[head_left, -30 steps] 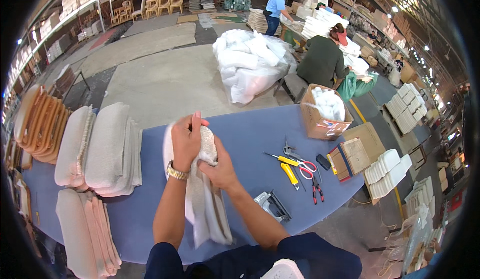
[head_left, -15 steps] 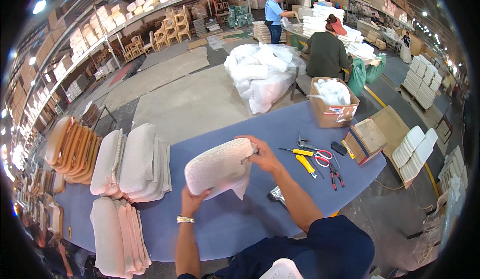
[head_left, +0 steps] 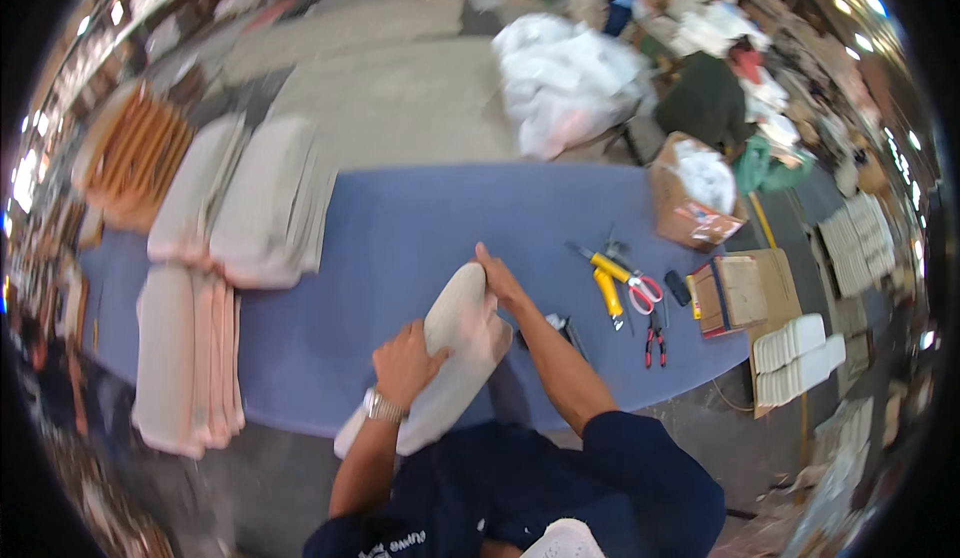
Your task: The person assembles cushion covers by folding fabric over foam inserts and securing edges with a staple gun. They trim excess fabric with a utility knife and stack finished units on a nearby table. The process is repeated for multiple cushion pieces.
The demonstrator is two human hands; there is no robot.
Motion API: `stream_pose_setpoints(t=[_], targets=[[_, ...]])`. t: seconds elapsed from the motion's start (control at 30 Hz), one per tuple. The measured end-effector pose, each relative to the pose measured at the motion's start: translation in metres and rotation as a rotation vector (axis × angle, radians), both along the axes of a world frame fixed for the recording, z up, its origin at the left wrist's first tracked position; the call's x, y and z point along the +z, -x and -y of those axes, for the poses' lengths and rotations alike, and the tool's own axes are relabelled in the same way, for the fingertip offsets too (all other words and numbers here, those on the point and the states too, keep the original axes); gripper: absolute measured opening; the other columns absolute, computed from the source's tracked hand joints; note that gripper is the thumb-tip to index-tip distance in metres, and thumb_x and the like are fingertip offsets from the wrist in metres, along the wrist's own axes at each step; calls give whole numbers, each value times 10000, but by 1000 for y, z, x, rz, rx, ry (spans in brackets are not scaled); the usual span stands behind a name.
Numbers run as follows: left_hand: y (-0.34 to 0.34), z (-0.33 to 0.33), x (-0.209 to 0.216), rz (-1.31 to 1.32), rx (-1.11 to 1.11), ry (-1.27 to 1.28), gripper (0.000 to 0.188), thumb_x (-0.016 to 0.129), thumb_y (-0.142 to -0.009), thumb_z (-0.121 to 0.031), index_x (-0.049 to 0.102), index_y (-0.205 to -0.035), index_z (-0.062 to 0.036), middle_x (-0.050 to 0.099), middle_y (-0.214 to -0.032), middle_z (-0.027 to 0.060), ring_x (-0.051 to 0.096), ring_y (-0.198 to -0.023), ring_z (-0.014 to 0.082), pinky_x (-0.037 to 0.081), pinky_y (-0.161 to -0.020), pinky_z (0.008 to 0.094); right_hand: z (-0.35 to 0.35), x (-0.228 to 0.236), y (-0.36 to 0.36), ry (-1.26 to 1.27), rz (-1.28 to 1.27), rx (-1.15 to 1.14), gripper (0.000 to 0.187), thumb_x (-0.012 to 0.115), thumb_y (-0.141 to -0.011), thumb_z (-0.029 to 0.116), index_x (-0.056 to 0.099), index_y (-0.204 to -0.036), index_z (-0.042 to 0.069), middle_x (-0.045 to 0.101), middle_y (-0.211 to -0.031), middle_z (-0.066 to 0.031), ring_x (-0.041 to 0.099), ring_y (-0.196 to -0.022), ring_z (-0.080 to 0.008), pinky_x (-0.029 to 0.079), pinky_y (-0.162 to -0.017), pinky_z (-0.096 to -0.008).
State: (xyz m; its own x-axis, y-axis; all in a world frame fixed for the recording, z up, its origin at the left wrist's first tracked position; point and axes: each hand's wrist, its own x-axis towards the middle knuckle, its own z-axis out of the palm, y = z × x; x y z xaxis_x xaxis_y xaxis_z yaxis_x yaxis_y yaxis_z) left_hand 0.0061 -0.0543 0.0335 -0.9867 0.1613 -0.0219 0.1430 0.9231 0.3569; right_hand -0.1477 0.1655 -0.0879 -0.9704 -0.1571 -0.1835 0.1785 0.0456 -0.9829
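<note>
A pale, fabric-covered chair pad (head_left: 455,323) stands tilted on its edge close to my body, over the near side of the blue table (head_left: 420,208). My right hand (head_left: 500,280) grips its far end, with the thumb up and the other fingers partly hidden behind the loose cloth. Against the pad's left face, my left hand (head_left: 408,363) is closed on its edge, thumb pointing right. A pinkish flap of cloth hangs along the pad's right side. Just right of it, partly behind my right forearm, lies a metal staple gun (head_left: 565,333).
Pale covered pads (head_left: 265,198) and pinkish ones (head_left: 185,358) stand in rows at left, beside orange-brown pads (head_left: 135,163). Yellow tools (head_left: 608,293), red-handled scissors (head_left: 645,293) and pliers (head_left: 655,343) lie at right. Cardboard boxes (head_left: 690,223) sit at the right edge; two people work beyond.
The pad has come nearer to my body and turned from broad face to steep edge-on. My left hand has shifted onto its side face. The view has tipped downward and blurred.
</note>
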Motion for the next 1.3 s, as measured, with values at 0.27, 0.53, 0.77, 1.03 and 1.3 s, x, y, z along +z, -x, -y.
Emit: stream_pose_setpoints(t=[0.27, 0.53, 0.77, 1.03, 1.3], targets=[[-67, 62, -36, 166, 174, -36, 721, 700, -835, -625, 597, -1300, -83, 732, -1049, 184, 719, -917, 372, 564, -739, 479, 3, -88, 5, 303, 296, -77, 636, 509, -985, 613, 708, -887, 17, 691, -830, -87, 655, -717, -210, 538, -679, -379], [-70, 24, -40, 205, 209, 64, 599, 673, -905, -535, 608, -1187, -11, 716, -938, 142, 716, -754, 342, 538, -614, 466, 26, -20, -4, 202, 76, 68, 395, 609, -908, 335, 722, -779, -20, 676, -749, -93, 621, -680, -202, 492, -655, -357], [-54, 9, -40, 191, 200, 75, 559, 629, -949, -489, 596, -1174, 22, 714, -947, 186, 713, -774, 391, 551, -648, 475, 43, -9, -4, -283, -491, -132, 241, 608, -931, 174, 741, -836, -2, 720, -915, -107, 695, -808, -207, 532, -778, -349], [-62, 2, -34, 267, 148, 110, 572, 588, -970, -503, 552, -1198, 20, 684, -1084, 232, 699, -868, 451, 536, -744, 568, 83, 3, -88, -685, -643, -264, 161, 676, -841, 215, 751, -752, 105, 535, -1439, -100, 311, -1433, -449, 214, -1203, -551], [-102, 78, -51, 143, -174, -224, 803, 689, -899, -385, 341, -1518, -10, 561, -1379, 253, 635, -1103, 454, 534, -875, 529, 76, 43, -87, -691, -386, -73, 269, 581, -914, 248, 788, -810, 111, 500, -1497, -138, 336, -1467, -287, 71, -1269, -501]])
